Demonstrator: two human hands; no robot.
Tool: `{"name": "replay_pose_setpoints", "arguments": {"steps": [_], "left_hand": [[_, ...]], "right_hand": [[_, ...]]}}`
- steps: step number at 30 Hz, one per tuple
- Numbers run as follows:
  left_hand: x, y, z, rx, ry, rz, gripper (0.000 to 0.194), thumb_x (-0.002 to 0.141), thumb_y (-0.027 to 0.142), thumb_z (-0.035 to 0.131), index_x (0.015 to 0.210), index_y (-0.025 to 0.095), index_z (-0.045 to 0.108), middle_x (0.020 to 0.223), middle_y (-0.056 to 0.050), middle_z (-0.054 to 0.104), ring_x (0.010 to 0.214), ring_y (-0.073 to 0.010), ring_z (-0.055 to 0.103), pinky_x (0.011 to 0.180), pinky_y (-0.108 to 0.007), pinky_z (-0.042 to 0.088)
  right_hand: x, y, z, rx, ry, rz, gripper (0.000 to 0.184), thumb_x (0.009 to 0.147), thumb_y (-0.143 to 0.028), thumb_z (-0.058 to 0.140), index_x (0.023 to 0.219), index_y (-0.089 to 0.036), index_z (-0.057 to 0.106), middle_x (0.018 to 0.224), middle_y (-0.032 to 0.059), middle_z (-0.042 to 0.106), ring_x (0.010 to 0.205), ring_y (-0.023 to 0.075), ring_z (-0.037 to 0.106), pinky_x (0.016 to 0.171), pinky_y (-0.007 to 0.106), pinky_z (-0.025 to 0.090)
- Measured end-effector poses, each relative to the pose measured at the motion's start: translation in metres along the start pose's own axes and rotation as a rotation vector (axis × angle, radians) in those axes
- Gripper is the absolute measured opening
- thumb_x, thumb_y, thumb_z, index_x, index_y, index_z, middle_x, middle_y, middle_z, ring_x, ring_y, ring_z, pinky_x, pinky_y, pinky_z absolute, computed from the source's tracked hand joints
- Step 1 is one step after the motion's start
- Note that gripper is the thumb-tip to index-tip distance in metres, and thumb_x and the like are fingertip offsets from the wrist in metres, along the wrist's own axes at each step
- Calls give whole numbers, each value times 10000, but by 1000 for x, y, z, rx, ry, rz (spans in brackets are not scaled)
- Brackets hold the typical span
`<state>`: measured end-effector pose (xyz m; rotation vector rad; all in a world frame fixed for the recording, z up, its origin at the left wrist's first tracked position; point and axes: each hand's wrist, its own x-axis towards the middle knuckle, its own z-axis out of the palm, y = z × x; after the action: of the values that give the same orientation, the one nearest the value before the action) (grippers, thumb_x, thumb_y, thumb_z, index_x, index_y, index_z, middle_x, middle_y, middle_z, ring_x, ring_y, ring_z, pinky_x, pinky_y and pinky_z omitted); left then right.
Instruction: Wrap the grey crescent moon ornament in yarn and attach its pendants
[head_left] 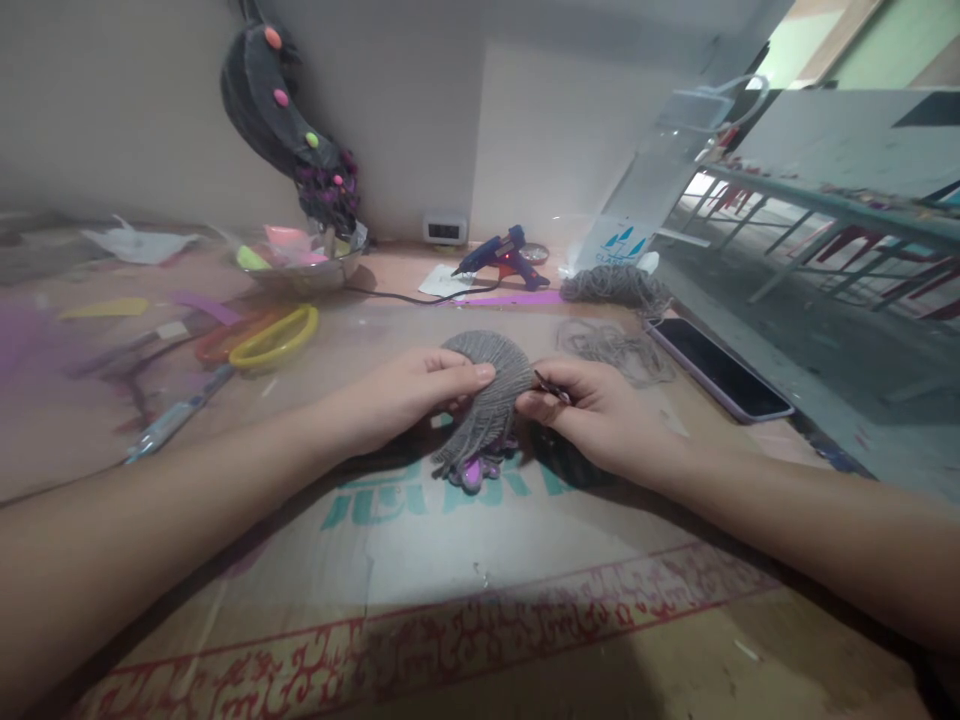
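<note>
A curved piece wrapped in grey yarn (491, 375) is held upright above the middle of the table, with small purple and grey petals (471, 473) at its lower end. My left hand (420, 390) grips its left side, the thumb lying across the front. At the right edge of the piece, my right hand (585, 405) is closed in a pinch on a small dark metal tool (553, 387) with a thin tip. Its kind cannot be made out, as the fingers cover most of it.
A blue glue gun (499, 258) stands at the back near a small digital clock (445, 230). Grey yarn (615, 290) and a phone (720, 368) lie to the right. Yellow-handled scissors (276, 338), a pen (176, 418) and a bowl (300, 275) are left. A dark crescent decoration (262, 100) hangs above.
</note>
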<state>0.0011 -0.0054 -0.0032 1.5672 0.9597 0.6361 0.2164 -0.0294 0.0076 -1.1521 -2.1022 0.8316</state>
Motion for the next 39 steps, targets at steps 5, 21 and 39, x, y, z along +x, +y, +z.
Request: {"name": "replay_pose_setpoints", "arguments": {"steps": [5, 21, 39], "left_hand": [[-2, 5, 3, 135, 78, 81, 431, 878, 550, 556, 641, 195, 496, 529, 42, 443, 424, -87, 393, 407, -238, 279], [-6, 22, -3, 273, 110, -23, 407, 888, 523, 564, 665, 187, 508, 479, 50, 482, 396, -72, 438, 372, -188, 282], [-13, 22, 8, 200, 115, -138, 363, 888, 513, 554, 721, 191, 554, 403, 11, 578, 333, -109, 525, 331, -176, 341]], "right_hand": [[2, 0, 0, -21, 4, 14, 330, 891, -421, 519, 643, -210, 461, 617, -29, 399, 606, 124, 396, 564, 258, 326], [1, 3, 2, -120, 37, -74, 226, 861, -299, 574, 671, -193, 510, 601, -44, 458, 584, 100, 426, 548, 223, 300], [0, 8, -22, -287, 11, -300, 332, 916, -389, 559, 1130, -137, 590, 973, 84, 681, 820, 175, 623, 703, 277, 475]]}}
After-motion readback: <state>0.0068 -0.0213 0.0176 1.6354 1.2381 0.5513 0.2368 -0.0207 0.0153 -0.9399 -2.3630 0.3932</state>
